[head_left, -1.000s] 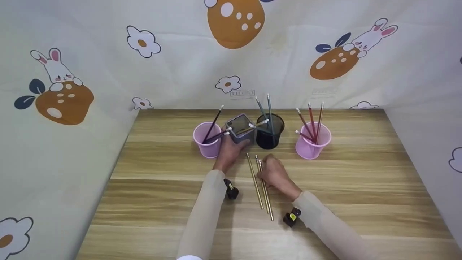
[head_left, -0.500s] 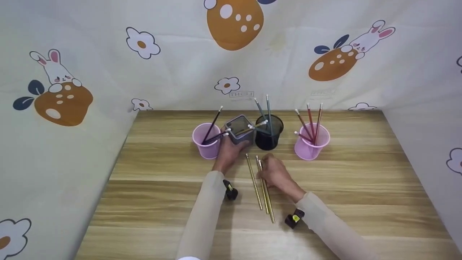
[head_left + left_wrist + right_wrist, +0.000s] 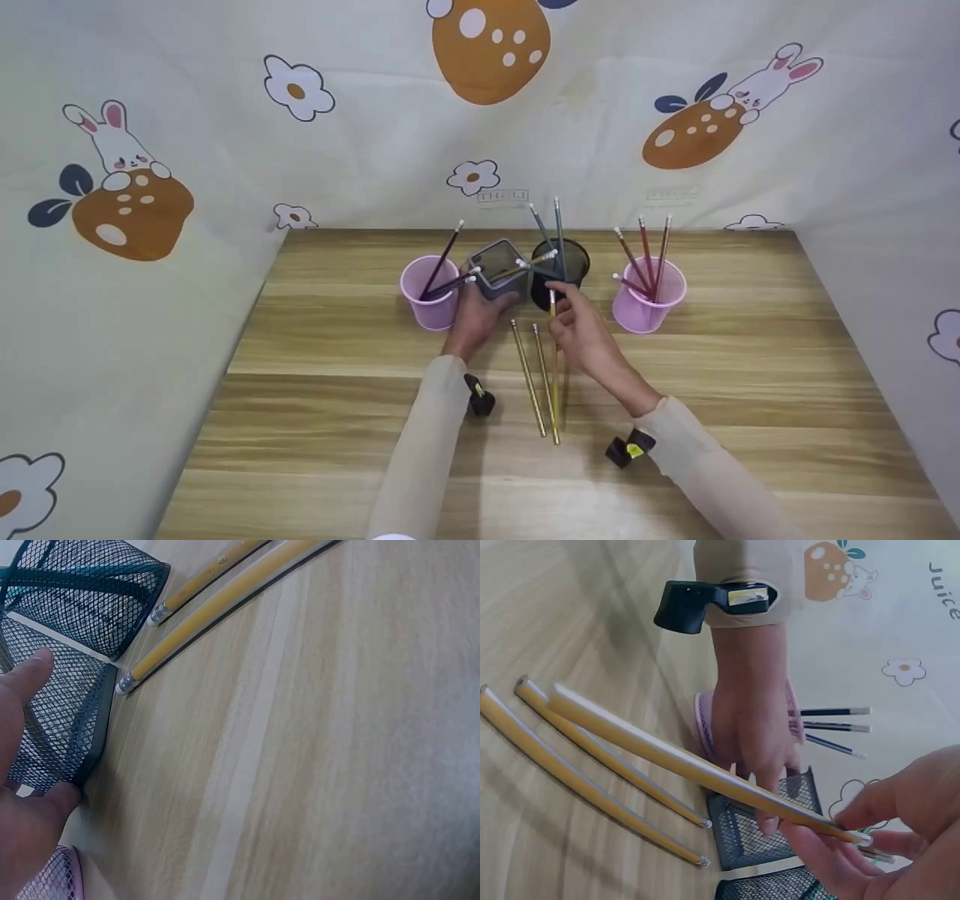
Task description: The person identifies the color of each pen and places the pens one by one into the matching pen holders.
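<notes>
In the head view, my left hand point(image 3: 474, 319) grips the lower side of a grey square mesh pen holder point(image 3: 511, 288), thumb towards the front. A gold pencil and a green one lean out of that holder's right side. My right hand point(image 3: 591, 341) pinches another gold pencil point(image 3: 667, 754) near its eraser end, lifted above the table in the right wrist view. Two more gold pencils, a left one point(image 3: 529, 380) and a right one point(image 3: 546, 382), lie side by side on the wood, erasers towards the holders. The left wrist view shows fingers against the mesh point(image 3: 71, 694).
A pink mesh cup point(image 3: 435, 311) with dark pencils stands left of the square holder. Right of it is a round black cup point(image 3: 551, 294) with green pencils. Farther right, another pink cup point(image 3: 641, 315) holds several red pencils. A patterned cloth point(image 3: 390, 150) hangs behind the table.
My right hand has picked up the rightmost gold pencil from the table and moved slightly up and to the right. My left hand stays on the square holder.
</notes>
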Motion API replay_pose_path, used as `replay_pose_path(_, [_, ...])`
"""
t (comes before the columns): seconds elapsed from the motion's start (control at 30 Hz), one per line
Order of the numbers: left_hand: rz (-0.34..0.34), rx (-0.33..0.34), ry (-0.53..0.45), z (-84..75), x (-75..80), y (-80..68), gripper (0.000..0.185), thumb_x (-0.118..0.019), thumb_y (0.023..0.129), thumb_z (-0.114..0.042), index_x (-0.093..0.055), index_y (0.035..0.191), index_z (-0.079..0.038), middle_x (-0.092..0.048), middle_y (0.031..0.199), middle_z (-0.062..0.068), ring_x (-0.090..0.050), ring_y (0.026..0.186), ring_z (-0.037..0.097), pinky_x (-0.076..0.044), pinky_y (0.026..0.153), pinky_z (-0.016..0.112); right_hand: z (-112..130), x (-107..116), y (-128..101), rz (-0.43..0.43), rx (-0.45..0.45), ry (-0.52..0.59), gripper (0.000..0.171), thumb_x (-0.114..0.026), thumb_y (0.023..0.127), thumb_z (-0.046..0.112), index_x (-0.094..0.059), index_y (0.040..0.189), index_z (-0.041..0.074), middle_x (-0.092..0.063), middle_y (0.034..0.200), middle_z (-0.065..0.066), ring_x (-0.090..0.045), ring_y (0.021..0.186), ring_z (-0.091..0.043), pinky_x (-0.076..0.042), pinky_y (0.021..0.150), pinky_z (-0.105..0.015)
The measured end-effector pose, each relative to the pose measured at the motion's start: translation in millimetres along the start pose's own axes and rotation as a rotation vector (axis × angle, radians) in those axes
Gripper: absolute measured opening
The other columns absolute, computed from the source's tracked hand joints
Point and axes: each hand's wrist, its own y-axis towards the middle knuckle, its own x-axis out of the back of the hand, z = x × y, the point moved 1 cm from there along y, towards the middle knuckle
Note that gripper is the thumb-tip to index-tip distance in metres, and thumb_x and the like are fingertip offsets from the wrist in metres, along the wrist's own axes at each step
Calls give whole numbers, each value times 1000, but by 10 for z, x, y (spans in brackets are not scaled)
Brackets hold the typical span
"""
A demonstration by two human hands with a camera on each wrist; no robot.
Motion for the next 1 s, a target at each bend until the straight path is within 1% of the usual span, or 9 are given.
replay_pose_path(0.13, [-10, -4, 3, 20, -4, -2, 96, -83, 81, -21, -23, 155, -7, -46, 152, 15, -43, 143, 25, -28, 125, 34, 70, 22, 33, -47, 63, 129, 50, -57, 91, -8, -50, 140, 3, -57, 104, -18, -62, 83, -20, -58, 60, -25])
replay_pose_path(0.27, [-18, -5, 11, 23, -2, 5, 96, -83, 80, -21, -24, 155, -7, -45, 152, 15, -43, 143, 25, -27, 125, 33, 178, 31, 72, -106, 149, 217, 47, -63, 90, -7, -52, 135, 1, -58, 102, -20, -63, 83, -15, -58, 65, -22])
replay_pose_path(0.43, [-9, -25, -2, 25, -5, 12, 95, -83, 80, -20, -25, 154, -6, -47, 150, 18, -45, 141, 28, -29, 125, 36, 336, 57, 134, -194, 234, 322, 45, -66, 87, -10, -50, 130, -7, -60, 103, -22, -61, 83, -5, -55, 72, -15])
replay_pose_path(0.63, [-8, -30, 28, 2, -8, 20, 90, -83, 81, -20, -30, 152, -4, -52, 145, 17, -49, 138, 27, -33, 122, 34, 495, 157, 249, -309, 274, 497, 44, -67, 84, -14, -48, 124, -13, -60, 101, -11, -62, 82, -6, -62, 72, -23])
replay_pose_path(0.7, [-10, -45, 30, -1, -7, 24, 87, -81, 83, -19, -31, 151, 0, -52, 145, 19, -49, 138, 28, -33, 123, 35, 539, 196, 287, -336, 286, 554, 43, -66, 83, -16, -48, 122, -12, -60, 100, -9, -63, 82, -7, -63, 71, -24])
replay_pose_path(0.8, [-12, -69, 82, -4, 3, 8, 81, -76, 87, -18, -31, 148, 8, -49, 146, 26, -46, 140, 34, -30, 125, 39, 584, 250, 336, -371, 303, 641, 42, -65, 82, -19, -50, 120, -9, -59, 99, -5, -63, 83, -8, -62, 71, -23])
replay_pose_path(0.9, [-4, -63, 125, -8, 13, -16, 82, -74, 89, -19, -26, 149, 10, -44, 150, 29, -40, 144, 37, -25, 127, 41, 614, 288, 375, -404, 313, 682, 42, -65, 82, -20, -52, 118, -5, -60, 98, -4, -63, 84, -9, -61, 73, -22])
replay_pose_path(0.93, [-3, -53, 138, -12, 16, -22, 84, -74, 89, -21, -26, 150, 9, -44, 150, 28, -40, 144, 36, -25, 127, 41, 621, 297, 386, -415, 316, 692, 42, -65, 82, -20, -52, 118, -4, -60, 98, -6, -63, 84, -9, -61, 74, -22])
replay_pose_path(1.0, [-2, -45, 114, -15, 15, -12, 88, -77, 87, -23, -24, 153, 4, -44, 152, 24, -40, 145, 33, -25, 127, 40, 630, 312, 414, -443, 326, 676, 42, -66, 81, -20, -52, 118, -5, -60, 98, -6, -64, 85, -9, -61, 74, -21])
